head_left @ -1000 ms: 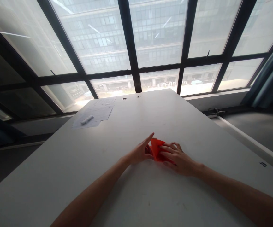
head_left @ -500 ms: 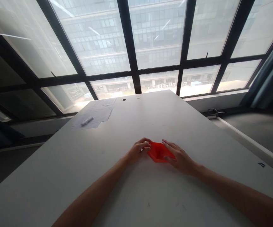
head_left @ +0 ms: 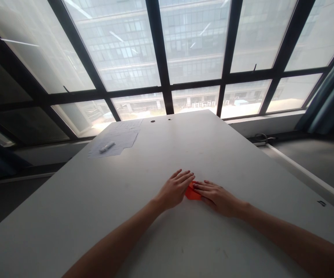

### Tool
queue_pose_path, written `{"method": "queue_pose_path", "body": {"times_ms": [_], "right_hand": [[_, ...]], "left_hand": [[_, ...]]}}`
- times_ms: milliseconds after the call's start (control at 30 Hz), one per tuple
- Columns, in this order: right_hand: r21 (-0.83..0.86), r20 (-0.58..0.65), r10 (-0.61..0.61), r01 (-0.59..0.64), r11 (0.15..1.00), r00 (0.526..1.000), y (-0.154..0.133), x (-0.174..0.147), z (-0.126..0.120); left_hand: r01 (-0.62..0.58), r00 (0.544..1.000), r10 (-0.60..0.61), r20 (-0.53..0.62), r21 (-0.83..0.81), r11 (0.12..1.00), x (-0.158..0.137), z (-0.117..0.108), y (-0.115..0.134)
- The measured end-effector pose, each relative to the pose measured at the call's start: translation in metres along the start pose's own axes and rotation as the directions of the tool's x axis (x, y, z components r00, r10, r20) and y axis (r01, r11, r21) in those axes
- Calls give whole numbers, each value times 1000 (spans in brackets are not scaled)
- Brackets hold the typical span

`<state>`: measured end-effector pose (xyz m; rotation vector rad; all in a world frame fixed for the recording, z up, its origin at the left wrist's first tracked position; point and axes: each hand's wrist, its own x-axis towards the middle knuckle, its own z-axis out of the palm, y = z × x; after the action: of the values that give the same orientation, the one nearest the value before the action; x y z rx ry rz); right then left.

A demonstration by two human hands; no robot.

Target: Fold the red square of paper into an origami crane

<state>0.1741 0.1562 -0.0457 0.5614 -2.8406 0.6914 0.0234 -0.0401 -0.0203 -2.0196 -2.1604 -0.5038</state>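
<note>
A folded piece of red-orange paper (head_left: 193, 194) lies on the white table (head_left: 167, 235), mostly covered by my hands. My left hand (head_left: 176, 188) rests at its left side, fingers stretched out and pointing away to the right. From the right, my right hand (head_left: 217, 197) lies flat over the paper, with its fingertips near those of the left. Between the hands only the near middle part of the paper shows. Its right side and far edge are hidden under the fingers.
Sheets of white paper (head_left: 126, 139) lie at the table's far left with a white marker-like tube (head_left: 107, 147) on them. Two small holes pierce the far end, one of them a dark round hole (head_left: 152, 121). A small dark mark (head_left: 321, 203) is near the right edge.
Both hands have closed in over the red-orange paper and now lie flatter on it. The paper, opened out before, shows as a smaller, flatter shape. My left hand has moved right.
</note>
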Motion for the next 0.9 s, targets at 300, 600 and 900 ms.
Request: {"method": "queue_pose_path", "body": {"times_ms": [300, 600, 900], "right_hand": [[-34, -119, 26, -30, 999, 993, -2, 0, 6], [-47, 82, -24, 28, 999, 996, -3, -4, -4], [-75, 145, -12, 23, 997, 989, 2, -17, -6]], "left_hand": [[105, 985, -97, 145, -50, 993, -4, 16, 12], [151, 971, -142, 192, -30, 988, -7, 20, 4], [255, 952, -249, 177, -15, 967, -13, 28, -9]]}}
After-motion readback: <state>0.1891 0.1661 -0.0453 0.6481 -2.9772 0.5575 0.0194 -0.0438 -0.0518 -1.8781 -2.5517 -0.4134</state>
